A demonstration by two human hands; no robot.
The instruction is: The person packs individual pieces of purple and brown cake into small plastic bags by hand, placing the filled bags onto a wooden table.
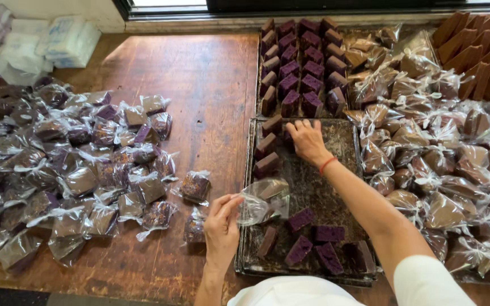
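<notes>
My left hand pinches a clear plastic bag by its mouth, holding it over the near metal tray. My right hand, with a red band on the wrist, reaches to the tray's far left corner and touches a purple cake slice. More purple slices lie at the tray's near edge and along its left side.
A second tray of purple slices sits behind. Several bagged purple slices are heaped on the wooden table at left. Bagged brown slices pile at right, unwrapped brown slices at far right. White packets lie at top left.
</notes>
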